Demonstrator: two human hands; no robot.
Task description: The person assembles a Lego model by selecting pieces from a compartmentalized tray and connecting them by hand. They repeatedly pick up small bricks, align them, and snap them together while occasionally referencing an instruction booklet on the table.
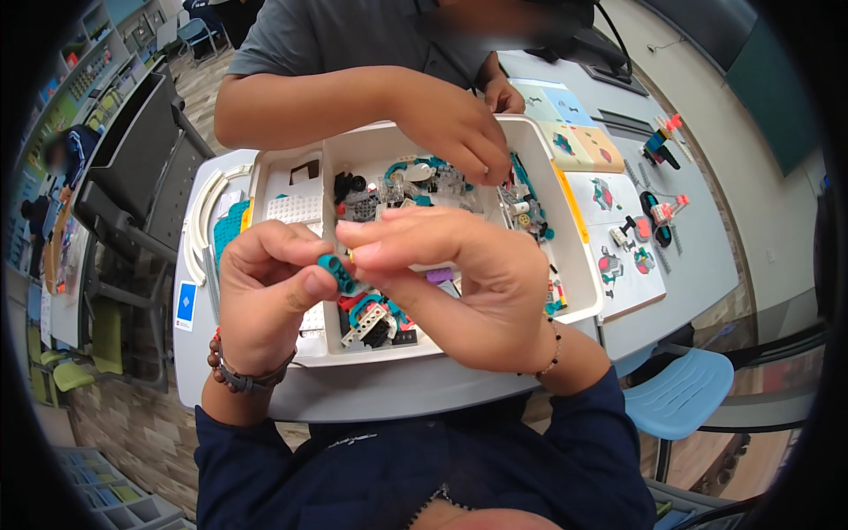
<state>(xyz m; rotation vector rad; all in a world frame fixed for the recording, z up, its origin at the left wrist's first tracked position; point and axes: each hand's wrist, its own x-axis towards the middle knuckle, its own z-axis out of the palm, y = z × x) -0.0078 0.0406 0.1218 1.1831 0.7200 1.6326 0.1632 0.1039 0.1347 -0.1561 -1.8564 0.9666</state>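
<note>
Between the thumb and fingers of my left hand (263, 287) is a teal connector piece (339, 275) with round holes, from a building set. My right hand (468, 278) meets it from the other side, thumb and index finger pinched around a tiny yellow piece (352, 255), mostly hidden by the fingertips. Both hands are raised over a white divided tray (576, 300) full of loose building parts. Across from me, another person's hand (464, 141) reaches into the tray's far part.
An open picture booklet (632, 234) lies right of the tray, with small built models (661, 148) around it. White curved tracks (201, 221) and a blue-and-white card (185, 302) are at the left. A blue chair (678, 396) stands at the right by the table (707, 256).
</note>
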